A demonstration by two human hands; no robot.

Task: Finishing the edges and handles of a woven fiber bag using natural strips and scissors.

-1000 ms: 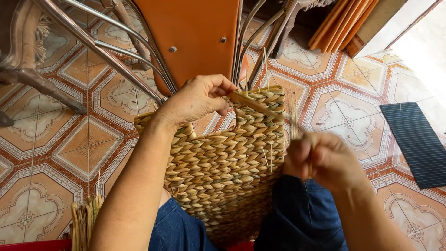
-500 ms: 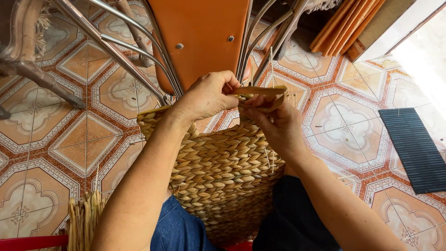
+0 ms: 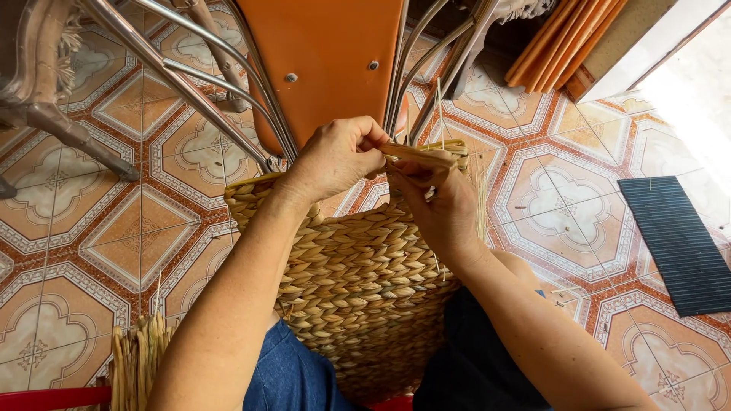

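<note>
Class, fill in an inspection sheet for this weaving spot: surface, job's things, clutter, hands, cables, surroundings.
Surface: patterned tiled floor, orange and cream.
Job's things: woven basket on the lap; flat strand at its top edge.
Clutter: bundle of reeds lower left; loose bits of straw on the tiles.
Hands: left hand pinches the strand at the rim; right hand grips the rim beside it, fingers touching the left's.
Cables: nothing seen.
Surroundings: orange chair with metal legs ahead; dark ribbed mat at right; orange slats top right.
</note>
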